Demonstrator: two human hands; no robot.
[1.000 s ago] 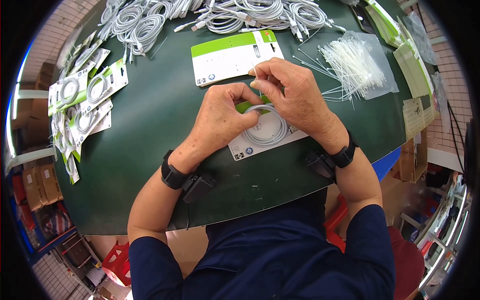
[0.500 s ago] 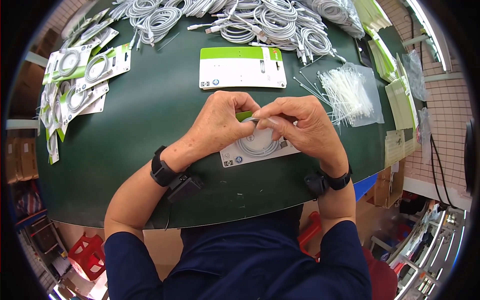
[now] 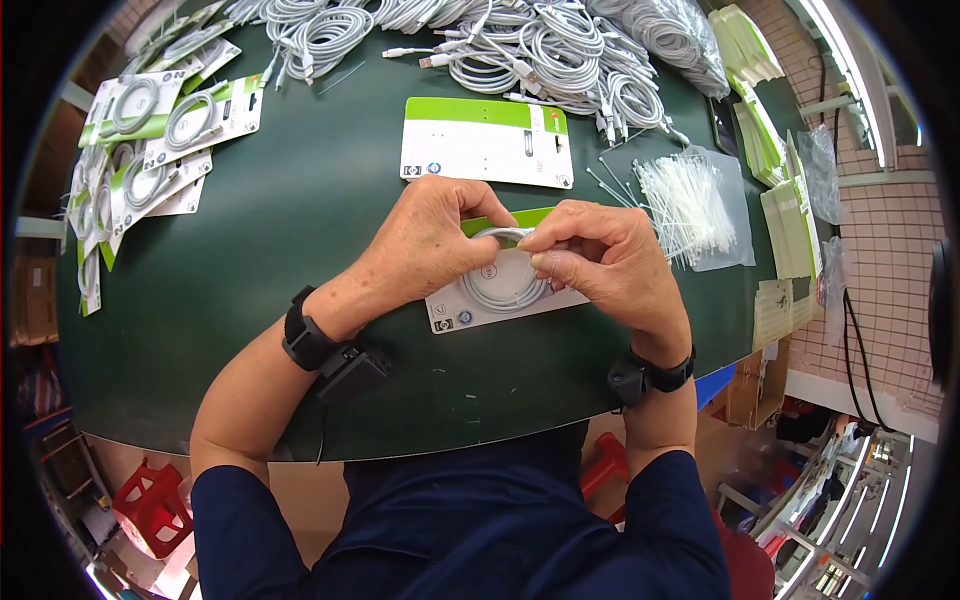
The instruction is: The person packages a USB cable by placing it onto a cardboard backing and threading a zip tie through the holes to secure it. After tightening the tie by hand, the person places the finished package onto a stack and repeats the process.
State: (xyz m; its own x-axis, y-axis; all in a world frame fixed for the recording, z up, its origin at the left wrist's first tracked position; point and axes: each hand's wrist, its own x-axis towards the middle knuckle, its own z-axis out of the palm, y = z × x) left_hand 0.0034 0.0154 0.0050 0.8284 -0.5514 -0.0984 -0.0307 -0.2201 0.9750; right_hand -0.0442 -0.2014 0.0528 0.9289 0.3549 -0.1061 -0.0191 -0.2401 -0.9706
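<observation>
A light grey coiled cable (image 3: 505, 303) lies on a white and green packaging card (image 3: 475, 318) close in front of me. Over the card's upper left, my left hand (image 3: 430, 240) is closed, with thumb and forefinger about the top of the coil. From the other side, my right hand (image 3: 610, 260) pinches thumb and forefinger together at the coil's upper right. Whatever lies between those right fingertips is too small or hidden to make out. The right hand also covers the card's right end.
Beyond my hands lies a flat stack of blank-fronted cards (image 3: 485, 150). White cable ties (image 3: 690, 205) spread on a clear bag at right. Coiled cables (image 3: 540, 50) heap along the back. Carded cables (image 3: 140, 185) pile at far left; more green-edged cards (image 3: 790, 225) stand at right.
My right fingertips have shifted slightly right along the coil, and the fingers of both hands are a little further apart. More of the card's green top and the coil shows.
</observation>
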